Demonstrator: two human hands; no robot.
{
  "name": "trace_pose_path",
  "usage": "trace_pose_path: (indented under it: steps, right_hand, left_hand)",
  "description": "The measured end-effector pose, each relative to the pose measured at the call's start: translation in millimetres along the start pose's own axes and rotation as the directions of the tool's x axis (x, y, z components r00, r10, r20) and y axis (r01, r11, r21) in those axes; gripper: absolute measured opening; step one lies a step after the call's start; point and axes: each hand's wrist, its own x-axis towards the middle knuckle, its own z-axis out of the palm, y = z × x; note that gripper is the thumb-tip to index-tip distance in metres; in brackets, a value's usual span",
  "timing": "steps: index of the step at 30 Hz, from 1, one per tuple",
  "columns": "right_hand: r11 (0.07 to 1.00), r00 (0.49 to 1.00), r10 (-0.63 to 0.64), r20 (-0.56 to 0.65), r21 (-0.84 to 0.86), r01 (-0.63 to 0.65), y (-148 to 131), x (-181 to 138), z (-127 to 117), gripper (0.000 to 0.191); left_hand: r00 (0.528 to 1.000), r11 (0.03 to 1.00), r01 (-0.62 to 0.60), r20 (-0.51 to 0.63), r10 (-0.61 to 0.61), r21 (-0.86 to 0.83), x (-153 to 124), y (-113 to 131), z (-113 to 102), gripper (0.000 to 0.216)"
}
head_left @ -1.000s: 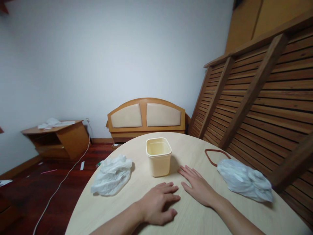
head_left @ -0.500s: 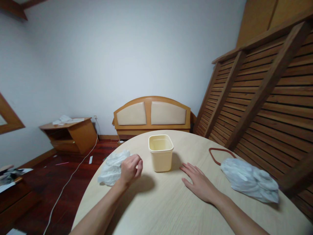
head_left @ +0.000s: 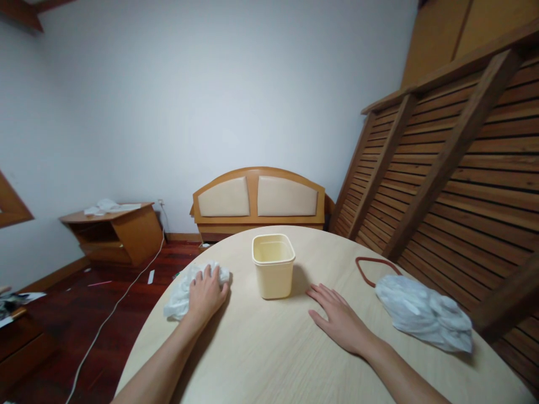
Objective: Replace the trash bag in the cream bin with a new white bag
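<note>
A pale yellow square plastic bin (head_left: 273, 275) stands upright in the middle of the round table (head_left: 269, 359), its open top facing up. My left hand (head_left: 206, 294) lies over a crumpled white plastic bag (head_left: 179, 297) on the left, fingers apart and slightly bent on it; how firmly they press is not visible. To the right of the bin, my right hand (head_left: 337, 317) rests palm down on the tabletop, fingers stretched out and holding nothing. Farther right lies a filled whitish plastic bag (head_left: 423, 314) with a reddish-brown loop handle (head_left: 379, 260) beside it.
Beyond the table stands a wooden headboard (head_left: 258, 196) with cream panels. Slatted wooden bed frames (head_left: 455, 185) lean along the right. On the left are a low cabinet (head_left: 130, 235) and a white cable (head_left: 113, 308) across the dark red floor.
My left hand has moved left and opened from a loosely closed shape, coming down over the crumpled bag. My right hand stays in place on the table. The view has shifted slightly.
</note>
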Motion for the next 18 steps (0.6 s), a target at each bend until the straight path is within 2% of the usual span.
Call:
trace_pose_path:
  steps: [6, 10, 15, 18]
  right_hand:
    - [1.0, 1.0, 0.004, -0.017, 0.0, -0.004, -2, 2, 0, 0.056]
    - [1.0, 1.0, -0.009, 0.006, 0.005, 0.009, -9, 8, -14, 0.053]
    - [1.0, 0.992, -0.012, 0.129, 0.014, 0.01, -16, 22, -44, 0.048]
    - [0.998, 0.975, 0.014, 0.223, -0.062, 0.0, -22, 31, -60, 0.048]
  left_hand:
    - [0.999, 0.999, -0.022, 0.031, 0.024, -0.047, 2, 1, -1, 0.046]
    - [0.996, 0.993, -0.072, 0.043, 0.077, -0.097, 4, 7, -2, 0.043]
    - [0.984, 0.97, -0.171, 0.019, 0.177, -0.173, 1, 25, 0, 0.043]
    - [0.973, 0.952, -0.224, -0.001, 0.229, -0.208, -3, 35, 1, 0.042]
